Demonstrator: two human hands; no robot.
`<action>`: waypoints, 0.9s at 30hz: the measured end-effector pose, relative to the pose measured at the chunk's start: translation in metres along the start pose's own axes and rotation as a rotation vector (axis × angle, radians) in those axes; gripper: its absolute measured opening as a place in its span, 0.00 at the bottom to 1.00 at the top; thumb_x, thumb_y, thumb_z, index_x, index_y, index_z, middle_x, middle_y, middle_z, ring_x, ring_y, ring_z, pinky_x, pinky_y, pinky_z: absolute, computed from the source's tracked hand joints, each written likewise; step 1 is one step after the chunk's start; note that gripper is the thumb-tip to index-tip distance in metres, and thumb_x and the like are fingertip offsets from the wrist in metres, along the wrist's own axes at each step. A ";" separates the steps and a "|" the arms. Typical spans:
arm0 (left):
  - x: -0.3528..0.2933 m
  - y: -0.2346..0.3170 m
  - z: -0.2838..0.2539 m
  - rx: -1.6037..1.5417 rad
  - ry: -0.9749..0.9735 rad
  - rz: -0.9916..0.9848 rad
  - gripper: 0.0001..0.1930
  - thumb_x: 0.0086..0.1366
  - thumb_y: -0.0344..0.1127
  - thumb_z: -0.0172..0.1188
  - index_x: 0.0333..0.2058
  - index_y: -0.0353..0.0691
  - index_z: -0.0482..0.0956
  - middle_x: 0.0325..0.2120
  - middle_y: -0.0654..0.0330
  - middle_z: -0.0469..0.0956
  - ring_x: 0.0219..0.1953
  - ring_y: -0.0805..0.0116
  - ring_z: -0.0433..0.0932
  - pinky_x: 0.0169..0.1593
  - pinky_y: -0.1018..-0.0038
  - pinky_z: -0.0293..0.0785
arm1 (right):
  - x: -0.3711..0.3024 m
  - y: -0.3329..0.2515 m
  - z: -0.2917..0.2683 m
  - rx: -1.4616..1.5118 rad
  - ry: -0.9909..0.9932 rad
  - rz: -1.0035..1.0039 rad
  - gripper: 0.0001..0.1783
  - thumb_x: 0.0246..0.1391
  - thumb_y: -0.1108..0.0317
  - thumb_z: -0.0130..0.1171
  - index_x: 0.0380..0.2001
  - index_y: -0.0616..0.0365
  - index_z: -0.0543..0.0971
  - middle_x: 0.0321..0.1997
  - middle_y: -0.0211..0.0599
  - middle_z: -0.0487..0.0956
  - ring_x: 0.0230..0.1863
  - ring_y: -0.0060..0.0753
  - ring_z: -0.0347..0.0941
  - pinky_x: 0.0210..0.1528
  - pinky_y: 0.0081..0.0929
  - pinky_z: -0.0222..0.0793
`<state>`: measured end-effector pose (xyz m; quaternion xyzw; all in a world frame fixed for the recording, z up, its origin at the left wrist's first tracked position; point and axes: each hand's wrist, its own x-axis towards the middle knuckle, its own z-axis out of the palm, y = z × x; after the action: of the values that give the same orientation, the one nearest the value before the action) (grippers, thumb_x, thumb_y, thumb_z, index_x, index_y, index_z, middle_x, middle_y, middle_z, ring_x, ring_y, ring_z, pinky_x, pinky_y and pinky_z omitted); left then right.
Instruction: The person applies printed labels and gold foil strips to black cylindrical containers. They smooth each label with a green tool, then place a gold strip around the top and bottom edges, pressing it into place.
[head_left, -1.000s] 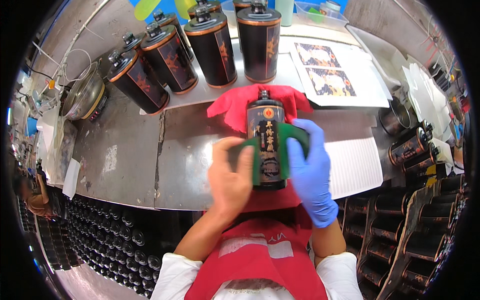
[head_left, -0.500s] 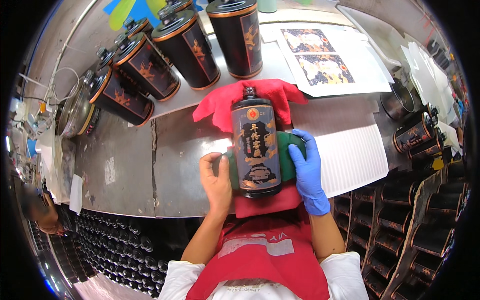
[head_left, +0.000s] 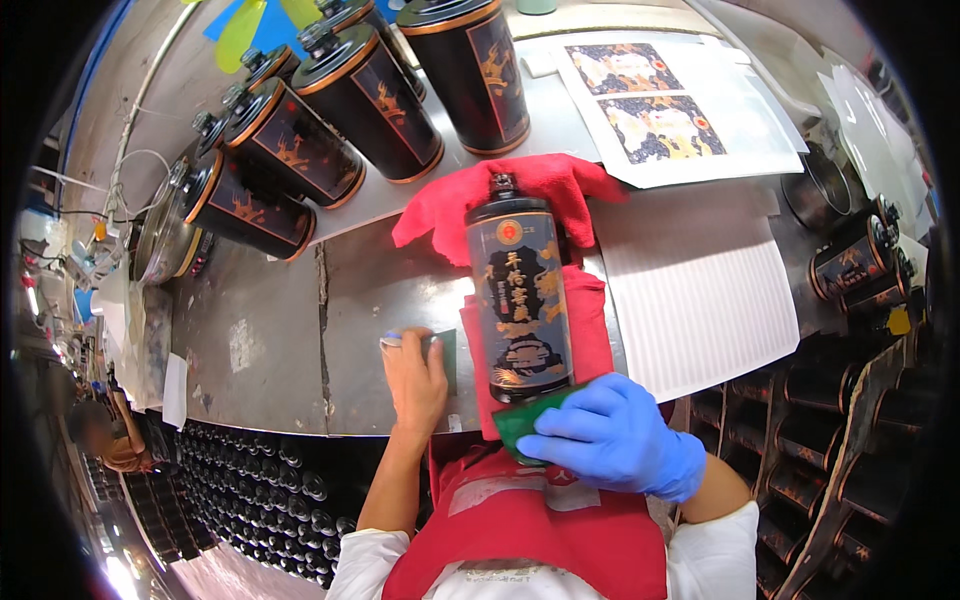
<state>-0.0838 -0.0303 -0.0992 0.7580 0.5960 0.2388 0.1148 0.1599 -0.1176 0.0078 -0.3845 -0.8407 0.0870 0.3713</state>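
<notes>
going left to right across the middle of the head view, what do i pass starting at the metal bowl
Metal bowl → left hand → black bottle in front → ridged white sheet → pair of dark bottles near the right edge.

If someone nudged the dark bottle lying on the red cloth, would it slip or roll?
The bottle may feel slippery, since its surface shines. Its rounded shoulders suggest it could rock, though the soft-looking red cloth beneath probably resists rolling.

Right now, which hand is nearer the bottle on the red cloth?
Right. The right hand is by the base of the bottle; the left hand is farther off, to the bottle's left.
</notes>
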 end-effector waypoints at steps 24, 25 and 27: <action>-0.029 0.063 -0.013 -0.405 0.043 0.259 0.24 0.58 0.16 0.46 0.56 0.25 0.64 0.60 0.37 0.57 0.62 0.47 0.61 0.62 0.64 0.57 | -0.013 0.030 0.014 0.548 0.263 0.453 0.16 0.35 0.75 0.66 0.34 0.54 0.82 0.30 0.34 0.79 0.30 0.32 0.75 0.34 0.27 0.72; -0.028 0.064 -0.012 -0.425 0.016 0.198 0.20 0.60 0.20 0.49 0.53 0.26 0.69 0.59 0.39 0.60 0.61 0.48 0.62 0.61 0.65 0.58 | 0.004 0.041 0.010 0.612 0.277 0.561 0.15 0.37 0.74 0.66 0.34 0.56 0.81 0.30 0.35 0.79 0.30 0.31 0.75 0.34 0.26 0.71; -0.025 0.064 -0.017 -0.399 -0.070 0.205 0.19 0.60 0.20 0.49 0.51 0.28 0.71 0.59 0.40 0.61 0.61 0.48 0.62 0.60 0.65 0.58 | 0.042 0.079 0.003 0.702 0.333 0.698 0.11 0.42 0.72 0.65 0.33 0.59 0.80 0.31 0.37 0.79 0.30 0.28 0.75 0.34 0.25 0.71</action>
<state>-0.0424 -0.0728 -0.0609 0.7846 0.4525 0.3359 0.2584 0.1859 -0.0327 -0.0047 -0.5026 -0.5122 0.4199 0.5556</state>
